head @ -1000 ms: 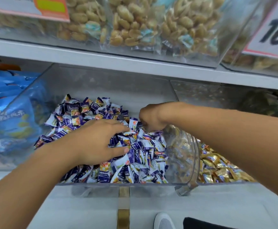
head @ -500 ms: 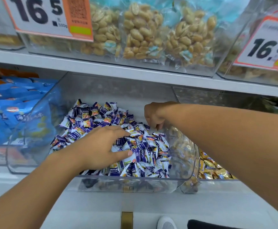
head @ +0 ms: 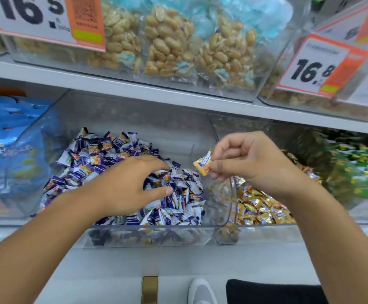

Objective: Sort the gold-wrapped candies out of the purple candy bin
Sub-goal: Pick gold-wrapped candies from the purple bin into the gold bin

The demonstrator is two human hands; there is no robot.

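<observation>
A clear plastic bin on the lower shelf holds a heap of purple-and-white wrapped candies. My right hand pinches one gold-wrapped candy between thumb and fingers, lifted above the bin's right side. My left hand rests on the purple heap with its fingers spread and slightly bent, holding nothing that I can see. Just to the right, a second clear bin holds a pile of gold-wrapped candies.
A bin of blue packets stands at the left and a bin of green-wrapped sweets at the far right. Above, a white shelf edge carries bins of bagged peanuts with price tags. A shoe shows below.
My right hand has risen out of the purple heap and moved right, now pinching a gold candy. My left hand stays on the pile. The view has tilted up a little.
</observation>
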